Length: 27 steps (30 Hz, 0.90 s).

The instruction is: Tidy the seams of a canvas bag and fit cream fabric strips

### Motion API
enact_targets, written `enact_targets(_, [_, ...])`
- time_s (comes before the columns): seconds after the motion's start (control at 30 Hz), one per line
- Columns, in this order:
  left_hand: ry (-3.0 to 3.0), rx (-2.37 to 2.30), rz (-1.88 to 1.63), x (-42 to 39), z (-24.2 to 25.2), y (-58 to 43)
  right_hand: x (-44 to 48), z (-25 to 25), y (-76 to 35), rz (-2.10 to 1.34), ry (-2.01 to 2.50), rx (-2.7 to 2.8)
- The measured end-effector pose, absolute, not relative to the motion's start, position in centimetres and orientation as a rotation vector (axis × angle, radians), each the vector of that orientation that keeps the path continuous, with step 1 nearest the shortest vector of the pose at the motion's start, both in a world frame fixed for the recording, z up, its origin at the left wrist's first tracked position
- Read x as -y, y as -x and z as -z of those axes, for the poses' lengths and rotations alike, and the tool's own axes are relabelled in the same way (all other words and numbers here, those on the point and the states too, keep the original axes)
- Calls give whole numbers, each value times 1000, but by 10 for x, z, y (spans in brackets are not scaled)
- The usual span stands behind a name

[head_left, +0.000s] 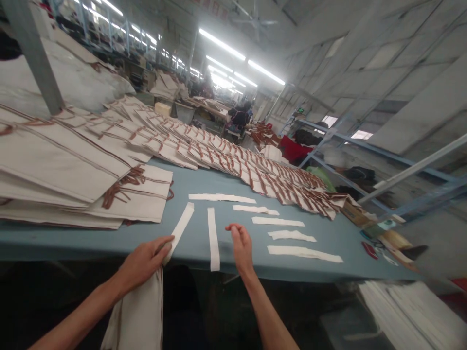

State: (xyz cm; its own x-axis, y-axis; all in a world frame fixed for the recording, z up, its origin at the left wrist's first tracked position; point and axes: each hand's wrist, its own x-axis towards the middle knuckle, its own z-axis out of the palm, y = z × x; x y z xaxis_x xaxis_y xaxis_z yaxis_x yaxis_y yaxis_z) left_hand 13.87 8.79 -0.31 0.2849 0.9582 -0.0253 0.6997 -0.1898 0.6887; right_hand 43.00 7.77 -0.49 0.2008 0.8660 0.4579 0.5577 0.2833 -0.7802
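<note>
My left hand point(146, 257) is closed at the table's near edge on the top of a cream fabric panel point(142, 311), which hangs down below the table. A slanting white strip point(183, 221) runs from the tabletop to under its fingers; whether they also pinch the strip is unclear. My right hand point(242, 248) is above the table with fingers loosely bent, and nothing shows in it. Just left of it lies an upright white strip point(213, 238). Farther off are a crosswise strip point(222, 198) and, to the right, several short strips point(279, 221) in a staggered column.
Cream panels with brown ties point(65, 160) are piled at left on the blue-green table point(175, 177). A long overlapping row of brown-trimmed panels point(219, 155) covers its far side. Scissors point(379, 247) and a red object point(369, 250) lie at right. A white stack point(419, 311) stands lower right.
</note>
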Motion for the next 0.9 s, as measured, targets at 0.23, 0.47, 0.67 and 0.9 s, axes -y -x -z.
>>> enact_targets(0.23, [-1760,-1430,-814,-86,15,-117,-48,27,-345,-190,1258,1974])
enact_targets(0.47, [-1625,-1463,-937,-69,28,-108,-55,68,-310,169,1296,2149])
enact_targets(0.67, [-1597,-1455,-967,-64,32,-105,-54,65,-303,54,1317,2119])
enact_targets(0.9, [-1598,-1481,-971,-55,27,-107,-65,39,-301,-212,1457,1925])
